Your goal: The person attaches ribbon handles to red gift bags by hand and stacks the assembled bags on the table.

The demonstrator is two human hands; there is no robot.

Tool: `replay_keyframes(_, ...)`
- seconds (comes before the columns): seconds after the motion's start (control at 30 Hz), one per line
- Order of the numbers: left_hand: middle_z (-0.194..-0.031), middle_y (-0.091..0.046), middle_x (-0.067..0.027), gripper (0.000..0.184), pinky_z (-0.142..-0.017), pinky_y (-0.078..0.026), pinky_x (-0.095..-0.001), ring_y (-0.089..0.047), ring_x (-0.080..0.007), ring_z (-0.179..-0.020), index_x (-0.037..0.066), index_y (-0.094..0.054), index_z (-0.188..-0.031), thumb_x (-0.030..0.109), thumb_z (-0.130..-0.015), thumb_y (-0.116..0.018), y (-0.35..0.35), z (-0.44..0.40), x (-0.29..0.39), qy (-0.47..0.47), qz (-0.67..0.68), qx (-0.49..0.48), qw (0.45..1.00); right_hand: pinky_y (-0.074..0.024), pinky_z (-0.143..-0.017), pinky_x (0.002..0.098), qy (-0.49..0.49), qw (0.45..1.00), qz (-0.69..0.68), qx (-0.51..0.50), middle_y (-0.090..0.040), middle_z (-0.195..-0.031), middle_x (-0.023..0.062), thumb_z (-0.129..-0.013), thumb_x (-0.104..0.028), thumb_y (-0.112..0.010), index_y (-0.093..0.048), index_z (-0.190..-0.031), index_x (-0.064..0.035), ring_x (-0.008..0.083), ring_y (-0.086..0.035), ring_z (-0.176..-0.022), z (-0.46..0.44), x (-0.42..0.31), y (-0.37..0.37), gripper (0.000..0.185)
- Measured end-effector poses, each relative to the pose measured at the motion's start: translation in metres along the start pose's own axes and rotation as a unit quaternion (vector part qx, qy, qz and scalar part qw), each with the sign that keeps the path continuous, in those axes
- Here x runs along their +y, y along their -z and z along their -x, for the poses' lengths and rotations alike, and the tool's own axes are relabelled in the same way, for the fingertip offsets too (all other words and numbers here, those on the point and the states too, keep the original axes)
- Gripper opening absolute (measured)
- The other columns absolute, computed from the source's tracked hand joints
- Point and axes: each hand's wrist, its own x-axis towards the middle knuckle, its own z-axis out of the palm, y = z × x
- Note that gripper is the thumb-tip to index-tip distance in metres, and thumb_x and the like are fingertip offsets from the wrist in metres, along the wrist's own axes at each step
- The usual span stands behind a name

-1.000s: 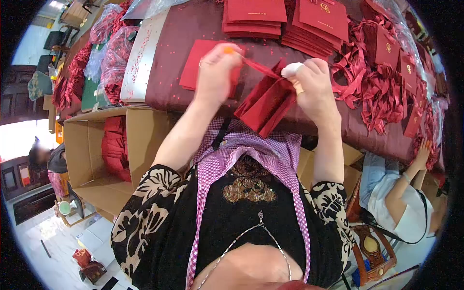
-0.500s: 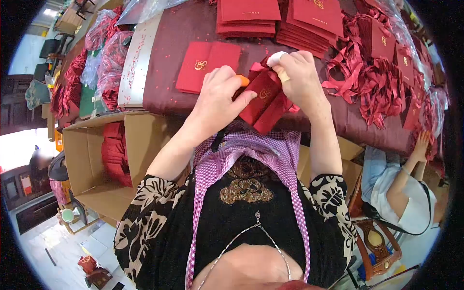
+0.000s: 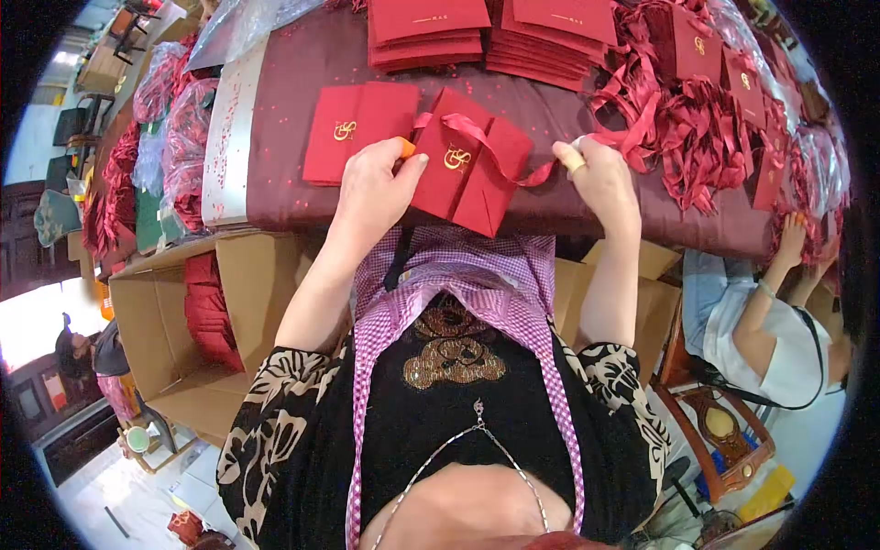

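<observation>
In front of me at the table edge is a flat red paper gift bag (image 3: 502,148), tilted, with a gold emblem. A red ribbon (image 3: 490,151) runs across its face and off to the right. My left hand (image 3: 374,188), an orange cover on one finger, is closed at the bag's left edge, thumb and finger together. My right hand (image 3: 600,179), a pale yellow band on one finger, is pinched on the ribbon's far end, apart from the bag. Just beyond my left hand lies another flat red bag (image 3: 335,147) with the same emblem.
Stacks of red bags (image 3: 426,41) stand at the table's back. A heap of red ribbons (image 3: 701,137) lies to the right. An open cardboard box (image 3: 266,293) holding red pieces is below left. At the far right a co-worker's hand (image 3: 790,240) touches red items.
My right hand has moved right and down from the bag, drawing the ribbon out. The bag now lies flatter, its emblem showing more. My left hand stays at its left side.
</observation>
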Motion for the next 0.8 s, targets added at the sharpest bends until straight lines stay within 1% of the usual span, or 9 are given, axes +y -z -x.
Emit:
replay_keyframes(0.03,-0.062,-0.056,-0.0091,0.020,-0.053,-0.042,-0.0272,-0.049,-0.0083,-0.058,-0.005,-0.063,-0.088,0.013,-0.084,-0.069,0.001,0.001,0.000,0.006,0.006,0.000,1.000,-0.0486,-0.074,0.0477,-0.015,0.999,0.034,-0.002,-0.065,-0.086,0.0236,-0.088,-0.043,-0.061,-0.065,-0.089,-0.0009,0.0407,-0.063,-0.086,0.007,-0.007,-0.003,0.042)
replay_keyframes(0.17,-0.063,-0.057,-0.0065,0.018,-0.053,-0.042,-0.0266,-0.049,-0.0075,-0.059,-0.005,-0.063,-0.088,0.013,-0.085,-0.069,-0.003,-0.001,0.002,0.050,0.037,-0.016,0.998,-0.0483,-0.072,0.0461,0.053,0.993,0.067,0.079,-0.065,-0.078,0.0190,-0.081,-0.027,-0.072,-0.059,-0.084,-0.0024,0.0383,-0.062,-0.080,0.010,-0.009,-0.027,0.028)
replay_keyframes(0.3,-0.066,-0.058,-0.0013,0.017,-0.057,-0.043,-0.0251,-0.051,-0.0056,-0.064,-0.005,-0.065,-0.091,0.011,-0.086,-0.067,0.000,-0.003,-0.002,0.094,0.041,-0.029,0.994,-0.0483,-0.072,0.0450,0.094,0.989,-0.009,0.111,-0.065,-0.080,0.0182,-0.082,-0.022,-0.070,-0.059,-0.083,-0.0031,0.0373,-0.062,-0.082,0.008,-0.006,-0.036,0.022)
replay_keyframes(0.37,-0.076,-0.064,-0.0223,0.022,-0.063,-0.048,-0.0323,-0.065,-0.0233,-0.068,-0.003,-0.066,-0.095,0.014,-0.083,-0.066,-0.001,-0.003,-0.009,0.082,0.109,-0.038,0.990,-0.0491,-0.074,0.0383,0.124,0.965,-0.159,0.169,-0.065,-0.085,0.0141,-0.082,-0.011,-0.070,-0.060,-0.089,-0.0029,0.0301,-0.061,-0.084,0.002,0.002,-0.039,0.014)
replay_keyframes(0.4,-0.078,-0.067,-0.0173,0.024,-0.067,-0.049,-0.0287,-0.063,-0.0174,-0.070,-0.005,-0.066,-0.099,0.013,-0.084,-0.065,-0.001,-0.003,-0.013,0.111,0.135,-0.056,0.983,-0.0489,-0.075,0.0303,0.158,0.938,-0.243,0.191,-0.066,-0.088,0.0089,-0.085,-0.008,-0.069,-0.061,-0.092,-0.0030,0.0204,-0.063,-0.083,-0.001,0.001,-0.038,0.012)
replay_keyframes(0.43,-0.078,-0.067,-0.0173,0.024,-0.067,-0.049,-0.0287,-0.063,-0.0174,-0.070,-0.005,-0.066,-0.099,0.013,-0.084,-0.065,0.000,-0.003,-0.015,0.116,0.131,-0.054,0.983,-0.0481,-0.076,0.0247,0.129,0.907,-0.369,0.159,-0.067,-0.091,0.0051,-0.090,-0.008,-0.065,-0.059,-0.094,-0.0026,0.0122,-0.062,-0.084,0.003,-0.009,-0.033,0.009)
replay_keyframes(0.5,-0.082,-0.068,-0.0079,0.025,-0.067,-0.048,-0.0252,-0.059,-0.0098,-0.073,-0.007,-0.064,-0.104,0.010,-0.086,-0.062,0.002,-0.003,-0.017,0.140,0.217,-0.095,0.961,-0.0477,-0.075,0.0220,0.149,0.859,-0.476,0.113,-0.067,-0.094,0.0043,-0.093,-0.006,-0.061,-0.058,-0.097,-0.0021,0.0083,-0.060,-0.082,0.008,-0.019,-0.024,0.007)
replay_keyframes(0.6,-0.093,-0.064,0.0015,0.025,-0.074,-0.045,-0.0205,-0.055,-0.0045,-0.083,-0.004,-0.062,-0.111,0.005,-0.088,-0.060,0.006,-0.005,-0.013,0.183,0.320,-0.139,0.919,-0.0467,-0.075,0.0212,0.154,0.840,-0.518,0.057,-0.063,-0.092,0.0021,-0.093,-0.004,-0.059,-0.058,-0.102,-0.0021,0.0077,-0.059,-0.082,0.016,-0.030,-0.027,0.009)
replay_keyframes(0.8,-0.090,-0.064,-0.0003,0.028,-0.067,-0.046,-0.0202,-0.056,-0.0048,-0.077,-0.007,-0.059,-0.113,0.002,-0.087,-0.059,0.001,-0.007,-0.017,0.172,0.358,-0.136,0.908,-0.0489,-0.082,0.0252,0.184,0.880,-0.434,-0.058,-0.064,-0.098,0.0060,-0.086,0.005,-0.061,-0.060,-0.104,-0.0009,0.0136,-0.062,-0.093,0.031,-0.057,-0.046,0.019)
